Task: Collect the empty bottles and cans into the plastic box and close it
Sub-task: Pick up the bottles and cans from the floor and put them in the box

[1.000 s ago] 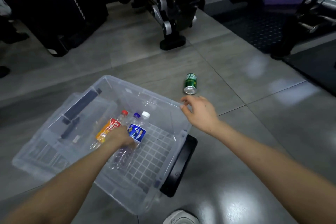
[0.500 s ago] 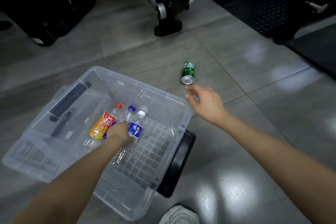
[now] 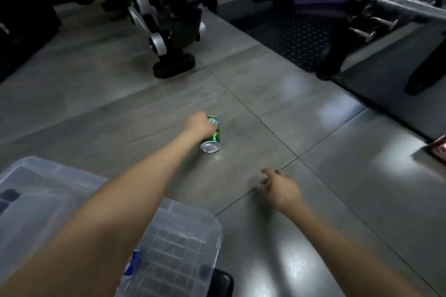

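Observation:
A green can (image 3: 212, 138) lies on its side on the grey floor tiles, silver end toward me. My left hand (image 3: 198, 124) reaches out over the box and is closed around the can's far half. My right hand (image 3: 278, 186) hovers low over the floor to the right of the box, fingers loosely apart and holding nothing. The clear plastic box (image 3: 188, 243) sits at the bottom left, mostly hidden by my left arm; a bit of a blue bottle label (image 3: 131, 266) shows inside it.
A red can (image 3: 441, 145) lies at the right edge by a grey base. Black gym machine feet (image 3: 173, 66) stand beyond the green can. A dark rubber mat (image 3: 296, 38) and bar equipment fill the far right. A black part (image 3: 223, 283) lies under the box's near corner.
My left hand left the bottles in the box and reached forward onto the green can. My right hand drew back from the can. The view moved forward and tilted up.

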`<state>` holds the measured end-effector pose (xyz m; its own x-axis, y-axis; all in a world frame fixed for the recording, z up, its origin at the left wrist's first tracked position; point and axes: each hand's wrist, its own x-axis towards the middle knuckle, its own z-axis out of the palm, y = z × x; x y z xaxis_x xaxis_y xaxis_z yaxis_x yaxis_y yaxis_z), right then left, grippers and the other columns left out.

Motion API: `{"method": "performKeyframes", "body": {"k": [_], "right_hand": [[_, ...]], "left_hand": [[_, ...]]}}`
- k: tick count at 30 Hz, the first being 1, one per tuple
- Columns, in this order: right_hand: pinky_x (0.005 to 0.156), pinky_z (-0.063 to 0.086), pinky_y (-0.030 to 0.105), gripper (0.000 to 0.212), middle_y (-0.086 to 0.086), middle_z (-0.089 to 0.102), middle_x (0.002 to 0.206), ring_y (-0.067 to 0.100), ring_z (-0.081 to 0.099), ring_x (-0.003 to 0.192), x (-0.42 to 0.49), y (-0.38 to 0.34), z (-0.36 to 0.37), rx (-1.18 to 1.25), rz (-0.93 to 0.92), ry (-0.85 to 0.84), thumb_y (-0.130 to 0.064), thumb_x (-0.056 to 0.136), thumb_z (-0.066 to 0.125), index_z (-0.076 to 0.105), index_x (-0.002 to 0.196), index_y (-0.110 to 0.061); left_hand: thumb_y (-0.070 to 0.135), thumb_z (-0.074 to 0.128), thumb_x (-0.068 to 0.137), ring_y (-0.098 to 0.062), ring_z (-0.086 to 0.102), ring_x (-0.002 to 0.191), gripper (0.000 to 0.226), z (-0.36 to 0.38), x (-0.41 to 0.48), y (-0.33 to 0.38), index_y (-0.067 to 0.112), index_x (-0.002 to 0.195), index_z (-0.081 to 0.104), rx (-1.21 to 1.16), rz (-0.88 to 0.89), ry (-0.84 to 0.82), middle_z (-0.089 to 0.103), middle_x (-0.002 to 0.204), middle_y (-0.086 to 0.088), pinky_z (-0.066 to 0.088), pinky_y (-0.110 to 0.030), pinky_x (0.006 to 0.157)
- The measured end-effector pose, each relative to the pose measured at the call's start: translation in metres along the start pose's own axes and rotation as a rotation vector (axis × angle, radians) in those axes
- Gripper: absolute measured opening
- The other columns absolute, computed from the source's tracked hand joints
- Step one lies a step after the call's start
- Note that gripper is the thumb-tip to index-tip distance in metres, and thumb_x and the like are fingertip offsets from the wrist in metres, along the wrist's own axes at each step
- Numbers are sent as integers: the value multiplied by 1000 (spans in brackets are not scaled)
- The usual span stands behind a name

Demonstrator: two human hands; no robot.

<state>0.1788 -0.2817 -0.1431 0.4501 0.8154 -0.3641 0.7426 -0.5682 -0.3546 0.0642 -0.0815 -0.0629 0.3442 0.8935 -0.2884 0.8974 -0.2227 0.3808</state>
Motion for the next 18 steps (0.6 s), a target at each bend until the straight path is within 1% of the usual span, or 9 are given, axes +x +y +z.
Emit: {"method": "performKeyframes", "body": {"k": [3,5,7,9,11,13,15,16,18], "right_hand": [[96,42,33,49,8,49,131,29,47,120,6,32,13,-6,40,4,-37,90,51,39,136,-25],[95,40,31,47,5,48,132,26,46,121,9,43,20,25,51,41,-37,90,53,41,134,-26],[94,40,29,46,3,49,131,24,47,120,12,47,25,47,52,73,-38,89,54,44,132,-26],[93,40,29,46,3,50,130,23,48,120,15,47,27,83,55,110,-36,88,55,45,131,-25],[94,39,28,45,1,51,130,21,49,119,15,41,26,169,45,149,-30,88,56,46,131,-24],[95,41,29,42,0,54,126,18,53,113,13,30,20,357,36,208,-27,87,59,49,128,-24],[94,46,31,39,0,56,121,16,56,103,9,13,7,615,45,246,-26,86,62,53,124,-24],[92,48,31,38,1,57,119,15,56,100,6,2,-1,758,56,243,-25,86,63,54,123,-23],[87,50,33,34,4,57,112,16,56,95,-2,-23,-21,1059,87,211,-21,86,63,55,120,-22]], "left_hand": [[35,57,86,-33,49,125,58,49,49,0,5,132,39,-82,-130,-47,51,136,-17,42,-35,99],[40,62,82,-34,49,126,69,73,68,-7,7,135,31,-167,-207,-42,49,137,-17,41,-37,100],[39,66,79,-37,50,124,76,89,78,-12,10,138,26,-197,-244,-17,51,135,-18,42,-40,99],[32,68,78,-39,51,121,78,97,81,-14,12,140,24,-156,-248,16,54,131,-19,44,-41,97],[29,70,75,-37,54,118,75,94,78,-9,11,135,31,-133,-211,6,56,128,-18,45,-39,95],[30,76,67,-33,55,116,76,81,73,4,11,130,39,-232,-164,-39,57,126,-13,47,-37,96],[33,79,57,-28,59,108,81,58,56,20,15,128,45,-395,-91,-102,60,122,-8,51,-37,93],[33,80,56,-25,61,103,82,44,43,28,19,129,45,-495,-50,-138,60,119,-4,53,-35,88],[24,79,66,-20,62,94,78,12,6,36,27,134,41,-693,-32,-232,60,114,1,52,-30,74]]}}
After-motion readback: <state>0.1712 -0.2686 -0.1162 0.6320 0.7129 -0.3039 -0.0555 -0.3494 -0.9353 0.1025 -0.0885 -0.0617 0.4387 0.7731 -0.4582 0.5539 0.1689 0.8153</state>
